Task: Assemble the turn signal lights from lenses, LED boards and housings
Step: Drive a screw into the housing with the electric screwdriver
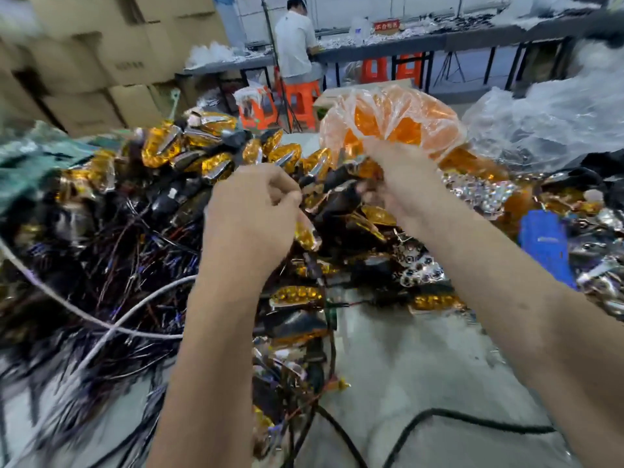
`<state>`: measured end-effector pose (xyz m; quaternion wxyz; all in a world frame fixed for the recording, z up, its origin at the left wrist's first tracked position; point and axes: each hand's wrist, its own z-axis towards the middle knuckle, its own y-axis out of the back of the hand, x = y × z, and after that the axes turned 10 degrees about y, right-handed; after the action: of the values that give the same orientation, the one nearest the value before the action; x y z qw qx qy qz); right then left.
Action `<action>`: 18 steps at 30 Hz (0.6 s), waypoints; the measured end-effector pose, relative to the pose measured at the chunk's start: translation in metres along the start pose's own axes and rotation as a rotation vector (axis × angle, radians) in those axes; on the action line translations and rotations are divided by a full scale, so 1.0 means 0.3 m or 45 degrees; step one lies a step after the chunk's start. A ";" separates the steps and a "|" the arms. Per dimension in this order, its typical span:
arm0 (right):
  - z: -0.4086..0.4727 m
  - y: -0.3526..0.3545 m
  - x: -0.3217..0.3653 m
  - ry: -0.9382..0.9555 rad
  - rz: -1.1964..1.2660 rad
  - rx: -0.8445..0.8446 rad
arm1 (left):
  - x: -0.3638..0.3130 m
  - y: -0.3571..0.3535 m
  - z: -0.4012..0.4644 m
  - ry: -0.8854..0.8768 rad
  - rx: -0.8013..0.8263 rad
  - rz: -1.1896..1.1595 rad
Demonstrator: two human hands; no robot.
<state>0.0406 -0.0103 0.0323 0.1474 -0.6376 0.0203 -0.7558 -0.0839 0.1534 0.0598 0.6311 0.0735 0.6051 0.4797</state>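
**Me:** Turn signal light, a dark pointed plastic housing with an amber lens (pixel 341 194), sits between my two hands at the middle of the view, above the heap on the bench. The picture is blurred, so its edges are soft.

**Listener:** Which way does it lie?

**Me:** Its long axis seems to run roughly left to right, from one hand to the other, tilted slightly up toward the right. My right hand (pixel 395 177) is the nearer one: its fingers curl round the right end of the housing. I cannot tell exactly where the fingertips sit.

**Listener:** And your left hand?

**Me:** My left hand (pixel 250 211) is just beside the left end, fingers curled in, thumb and forefinger pinched together. Whether they pinch a thin wire or nothing, I cannot tell. A second amber lens piece (pixel 307 236) shows below that hand's knuckles, close to it.

**Listener:** What surrounds you?

**Me:** Behind my right hand, touching it, is a clear plastic bag of orange lenses (pixel 388 116). To the left lies a pile of finished amber-and-black lights (pixel 202 153) with a tangle of dark wires (pixel 101 251) below. A blue plastic box (pixel 543 244) stands to the right.

**Listener:** What does the next move depend on?

**Me:** I judge the left hand must close the short gap along that axis to steady the free end.
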 end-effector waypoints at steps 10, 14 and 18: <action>0.054 -0.357 -0.206 0.683 -1.233 0.162 | 0.257 -0.106 0.054 0.402 -0.615 0.308; 0.050 -0.366 -0.210 0.714 -1.271 0.014 | 0.243 -0.097 0.080 0.419 -0.550 0.365; 0.044 -0.364 -0.183 1.043 -1.548 0.093 | 0.205 -0.088 0.096 0.450 -0.501 0.309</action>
<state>0.0397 0.1097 0.0060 -0.2963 -0.1971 -0.3088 -0.8820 -0.0580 0.1961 0.0067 0.4560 -0.0632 0.5879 0.6652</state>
